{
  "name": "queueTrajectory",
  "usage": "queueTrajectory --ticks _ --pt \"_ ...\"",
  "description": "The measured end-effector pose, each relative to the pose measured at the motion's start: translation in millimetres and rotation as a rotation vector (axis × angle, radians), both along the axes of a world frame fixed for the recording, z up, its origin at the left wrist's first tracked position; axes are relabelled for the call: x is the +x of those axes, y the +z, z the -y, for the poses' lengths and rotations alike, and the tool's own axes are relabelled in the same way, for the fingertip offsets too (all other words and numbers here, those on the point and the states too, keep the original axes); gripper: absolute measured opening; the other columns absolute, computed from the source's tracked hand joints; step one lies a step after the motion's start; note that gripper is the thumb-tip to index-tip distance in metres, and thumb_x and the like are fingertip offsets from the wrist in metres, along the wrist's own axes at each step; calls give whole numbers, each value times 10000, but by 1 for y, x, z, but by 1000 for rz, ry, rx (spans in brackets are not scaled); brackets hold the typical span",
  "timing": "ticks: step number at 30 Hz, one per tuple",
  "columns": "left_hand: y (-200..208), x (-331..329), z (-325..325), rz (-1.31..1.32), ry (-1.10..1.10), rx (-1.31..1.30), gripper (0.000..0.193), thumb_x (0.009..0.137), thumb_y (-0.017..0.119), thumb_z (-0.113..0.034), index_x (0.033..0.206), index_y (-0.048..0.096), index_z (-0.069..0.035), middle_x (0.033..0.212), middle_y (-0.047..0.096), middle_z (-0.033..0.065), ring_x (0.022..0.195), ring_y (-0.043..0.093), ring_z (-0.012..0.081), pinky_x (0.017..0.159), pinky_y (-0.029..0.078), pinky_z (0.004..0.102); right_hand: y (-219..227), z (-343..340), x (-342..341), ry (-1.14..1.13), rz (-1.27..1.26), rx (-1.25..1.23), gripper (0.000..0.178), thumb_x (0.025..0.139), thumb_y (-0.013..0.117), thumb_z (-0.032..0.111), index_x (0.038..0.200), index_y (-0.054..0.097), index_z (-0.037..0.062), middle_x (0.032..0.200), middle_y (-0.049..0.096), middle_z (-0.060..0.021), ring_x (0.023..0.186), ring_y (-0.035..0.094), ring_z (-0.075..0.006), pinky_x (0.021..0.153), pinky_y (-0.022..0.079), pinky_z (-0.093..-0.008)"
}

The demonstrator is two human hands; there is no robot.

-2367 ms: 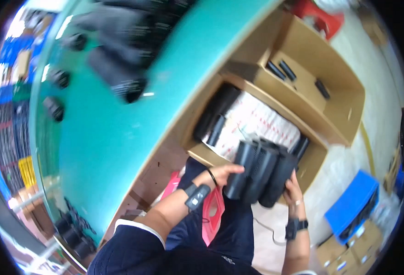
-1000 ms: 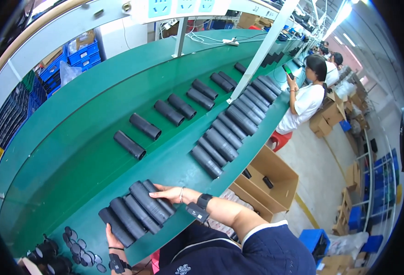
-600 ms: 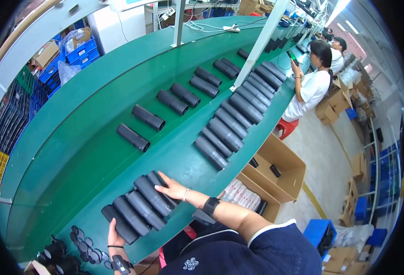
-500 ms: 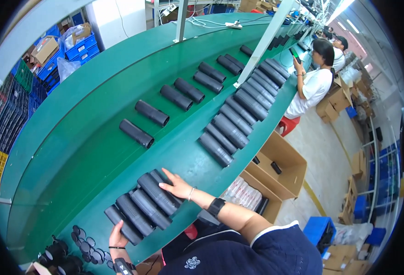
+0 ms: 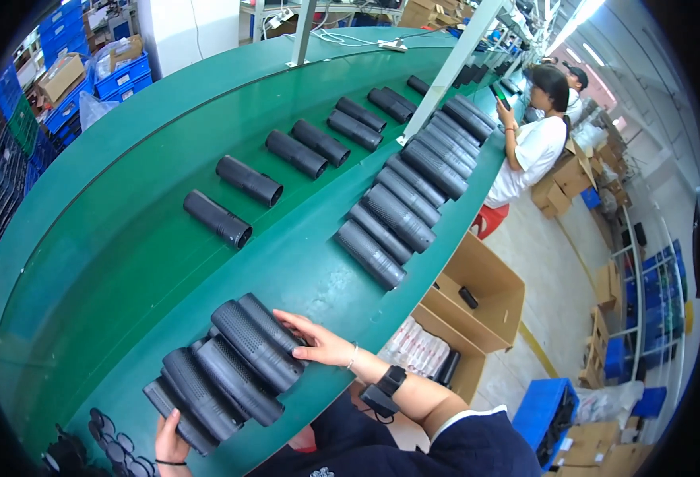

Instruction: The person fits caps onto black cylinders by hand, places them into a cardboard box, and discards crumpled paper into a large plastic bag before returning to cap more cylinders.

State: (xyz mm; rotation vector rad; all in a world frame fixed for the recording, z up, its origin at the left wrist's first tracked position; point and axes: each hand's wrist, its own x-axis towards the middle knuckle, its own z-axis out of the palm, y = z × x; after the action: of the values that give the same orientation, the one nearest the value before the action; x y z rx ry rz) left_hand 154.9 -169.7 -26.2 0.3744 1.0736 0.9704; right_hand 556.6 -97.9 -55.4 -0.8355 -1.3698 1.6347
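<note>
Left hand (image 5: 172, 441), grip unclear, and spread right hand (image 5: 323, 347) touch near black tubes (image 5: 237, 377). The right row (image 5: 399, 219) already lies side by side.

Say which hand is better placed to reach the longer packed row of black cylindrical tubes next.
Probably the right hand: it touches the gathered tubes on the side nearest that row; the left hand is farther away.

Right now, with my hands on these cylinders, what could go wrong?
If your left hand or right hand slips, the black cylinders between them might spread apart. Being round, they could roll off the nearby edge of the green table. Your left hand might also knock the dark discs beside it.
</note>
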Motion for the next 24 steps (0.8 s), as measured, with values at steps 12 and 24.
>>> queueTrajectory --ticks 12,24 --pt "-33 -26 10 -22 77 87 387 908 624 -202 1226 478 -38 1090 599 91 976 600 231 879 509 386 4 21 -15 -51 -129 103 685 868 672 306 1416 366 31 1435 365 -101 1360 286 -207 1130 189 -339" --pt "-9 -32 40 -55 109 348 391 870 670 -333 1077 501 -48 874 602 102 810 618 238 720 545 418 3 51 -42 -482 29 270 417 899 637 293 1239 584 59 1215 577 -44 1135 507 -141 1003 373 -292"
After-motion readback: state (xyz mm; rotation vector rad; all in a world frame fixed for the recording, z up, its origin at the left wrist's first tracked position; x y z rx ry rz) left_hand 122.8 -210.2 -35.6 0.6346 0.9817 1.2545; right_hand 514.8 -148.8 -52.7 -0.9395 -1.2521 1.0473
